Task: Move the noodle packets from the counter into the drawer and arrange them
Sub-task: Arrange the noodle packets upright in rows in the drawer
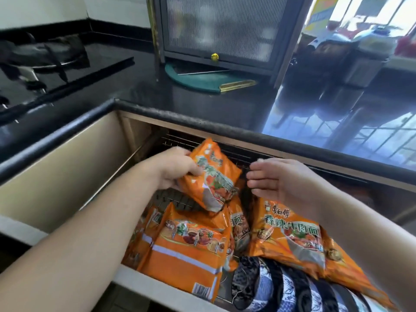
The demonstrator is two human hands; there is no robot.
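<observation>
My left hand [174, 170] grips an orange noodle packet [216, 176] by its left edge, holding it tilted over the back of the open drawer [162, 287]. Just right of the packet, my right hand [281, 180] hovers with fingers apart and nothing in it. Several more orange noodle packets lie in the drawer: a large one face down at front left [186, 251], one face up on the right [290, 233], and others partly covered between and behind them. The drawer's wire basket [238, 154] shows at the back.
Blue-and-white patterned bowls [281, 289] stand on edge at the drawer's front right. Above runs the black counter [225, 104], with a gas stove [45, 61] at left, a ribbed-glass cabinet [225, 30] and a green board [195, 79] behind.
</observation>
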